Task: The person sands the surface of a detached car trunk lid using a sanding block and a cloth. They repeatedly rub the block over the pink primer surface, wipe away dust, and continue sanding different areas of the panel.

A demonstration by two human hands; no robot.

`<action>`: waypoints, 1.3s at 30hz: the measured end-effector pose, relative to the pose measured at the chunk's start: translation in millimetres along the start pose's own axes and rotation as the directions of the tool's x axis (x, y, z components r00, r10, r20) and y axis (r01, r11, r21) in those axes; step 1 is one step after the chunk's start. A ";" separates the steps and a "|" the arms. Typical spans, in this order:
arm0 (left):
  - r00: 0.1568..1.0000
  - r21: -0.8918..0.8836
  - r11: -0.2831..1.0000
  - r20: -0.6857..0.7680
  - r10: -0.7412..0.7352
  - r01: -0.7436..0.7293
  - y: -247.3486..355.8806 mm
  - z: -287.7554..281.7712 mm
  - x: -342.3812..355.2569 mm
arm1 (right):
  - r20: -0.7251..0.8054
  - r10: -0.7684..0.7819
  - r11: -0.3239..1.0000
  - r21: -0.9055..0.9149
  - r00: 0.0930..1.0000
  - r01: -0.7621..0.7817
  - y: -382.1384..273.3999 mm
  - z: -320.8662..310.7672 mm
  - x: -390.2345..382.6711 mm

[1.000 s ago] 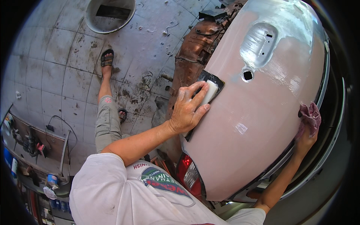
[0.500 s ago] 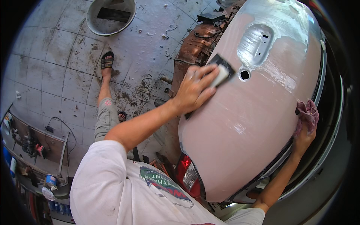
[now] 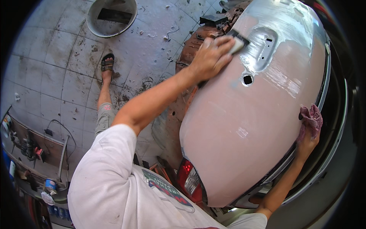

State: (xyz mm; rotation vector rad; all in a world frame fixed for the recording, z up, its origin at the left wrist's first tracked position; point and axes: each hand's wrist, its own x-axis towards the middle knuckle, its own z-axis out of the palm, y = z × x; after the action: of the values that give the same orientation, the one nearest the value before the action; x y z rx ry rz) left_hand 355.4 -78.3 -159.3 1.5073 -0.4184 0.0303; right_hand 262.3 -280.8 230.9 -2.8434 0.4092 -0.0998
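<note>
Head view: the step in hand looks like rubbing down the pinkish car panel (image 3: 228, 141) with a pale block (image 3: 238, 45) that has a dark sheet (image 3: 240, 36) against it. The block is at the panel's left edge, just beside the bare-metal recess (image 3: 263, 49). Another pass would call for even pressure, keeping the block flat to the curve. The left hand (image 3: 211, 57) is curled over the block, fingers slightly blurred. The right hand (image 3: 308, 143) holds a bunched purple cloth (image 3: 313, 121) at the panel's right edge; how tightly cannot be told.
</note>
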 end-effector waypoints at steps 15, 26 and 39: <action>0.994 0.217 0.974 -0.082 0.078 -0.058 -39.6 15.9 111.9 | 0.029 -0.026 1.000 0.017 0.999 0.026 -2.0 2.0 9.5; 0.981 0.009 0.981 -0.011 -0.193 0.194 56.2 -8.1 -63.6 | 0.022 0.134 0.990 -0.035 0.991 -0.133 9.2 -13.7 -8.2; 0.990 0.006 0.990 -0.012 -0.139 0.139 67.1 -15.6 -99.8 | 0.019 0.124 0.992 -0.025 0.992 -0.123 -1.6 -8.6 -7.8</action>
State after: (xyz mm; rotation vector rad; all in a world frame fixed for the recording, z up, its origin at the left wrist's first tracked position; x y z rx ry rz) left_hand 248.2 -34.4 -123.6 1.5390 -0.3031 -0.0697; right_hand 254.4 -279.2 239.4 -2.8311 0.5842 -0.0424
